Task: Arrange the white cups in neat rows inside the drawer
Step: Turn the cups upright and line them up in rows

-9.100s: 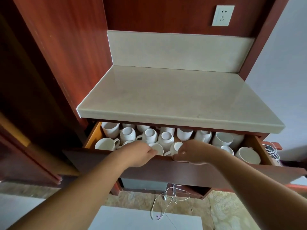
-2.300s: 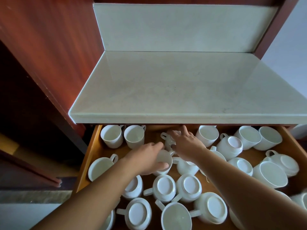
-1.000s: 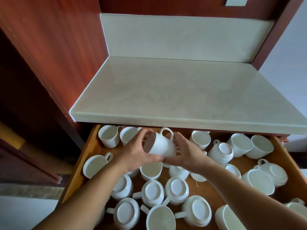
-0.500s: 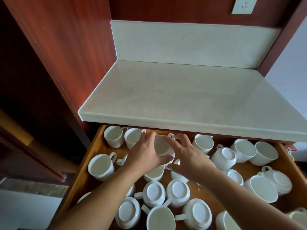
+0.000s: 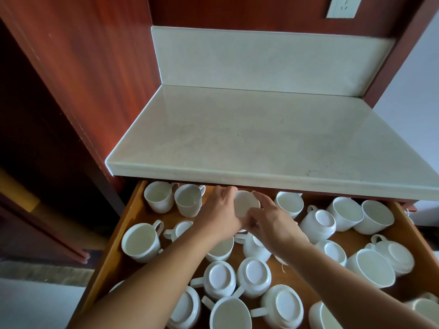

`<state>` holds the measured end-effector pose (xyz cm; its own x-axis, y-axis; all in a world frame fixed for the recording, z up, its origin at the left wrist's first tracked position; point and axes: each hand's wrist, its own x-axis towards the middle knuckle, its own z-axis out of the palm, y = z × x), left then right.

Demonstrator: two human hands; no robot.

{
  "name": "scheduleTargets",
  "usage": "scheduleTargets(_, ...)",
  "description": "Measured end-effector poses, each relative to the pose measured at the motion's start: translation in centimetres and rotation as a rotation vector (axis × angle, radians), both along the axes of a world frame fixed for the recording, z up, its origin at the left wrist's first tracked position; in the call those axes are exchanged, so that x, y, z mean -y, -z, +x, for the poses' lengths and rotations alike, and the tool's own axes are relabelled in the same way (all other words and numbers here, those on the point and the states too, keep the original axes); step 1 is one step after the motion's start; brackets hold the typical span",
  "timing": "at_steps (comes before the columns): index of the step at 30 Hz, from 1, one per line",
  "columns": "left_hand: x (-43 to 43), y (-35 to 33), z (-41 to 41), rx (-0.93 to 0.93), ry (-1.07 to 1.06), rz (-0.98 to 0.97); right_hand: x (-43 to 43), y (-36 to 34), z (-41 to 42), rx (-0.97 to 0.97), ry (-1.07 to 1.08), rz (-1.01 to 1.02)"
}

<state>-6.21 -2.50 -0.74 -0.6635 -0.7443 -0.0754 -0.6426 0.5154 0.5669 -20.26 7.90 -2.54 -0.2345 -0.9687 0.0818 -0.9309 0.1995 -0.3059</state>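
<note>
White cup [image 5: 245, 203] up at the back of the drawer [image 5: 133, 211], just under the lip of the pale countertop [image 5: 261, 138], and both hands are on it. Round its left side the left hand [image 5: 219, 216] wraps its fingers. On the other side the right hand [image 5: 273, 223] pinches it, forefinger stretched along the edge, thumb tucked beneath. One round face of it is turned towards the camera; mouth or base, I cannot tell. It is held in a gap in the back row, with two upright cups [image 5: 159, 197] to its left and a lone upright cup [image 5: 288, 204] just to its right. Nearer the front, overturned cups [image 5: 219, 276] lie scattered, bases up, handles pointing every way. Top right, a wall socket [image 5: 342, 5].
</note>
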Motion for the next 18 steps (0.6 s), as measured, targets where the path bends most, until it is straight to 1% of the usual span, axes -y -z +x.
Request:
scheduleTargets(2,0.9,0.2,0.8,-0.034,0.055,0.016,0.0,0.1,-0.3,0.039,0.025,0.010)
scheduleTargets(4,2.1,0.6,2.0,-0.008,0.079,-0.005,0.1,0.3,-0.5,0.066,0.032,0.031)
scheduleTargets(6,3.6,1.1,3.4,0.010,0.064,-0.053,0.6,0.6,-0.6,0.139,0.123,0.024)
scheduleTargets(8,5.0,1.5,4.8,-0.014,0.020,-0.123,1.3,1.1,-0.4,0.179,0.181,0.031)
scheduleTargets(11,7.1,2.2,6.8,-0.021,-0.065,-0.241,2.4,2.0,0.2,0.177,0.171,0.087)
scheduleTargets(14,8.9,3.1,8.7,0.049,-0.132,-0.291,3.3,2.4,0.9,0.141,0.135,0.129)
scheduleTargets(18,10.3,4.1,10.7,0.113,-0.126,-0.347,4.7,3.4,1.8,0.080,0.103,0.153)
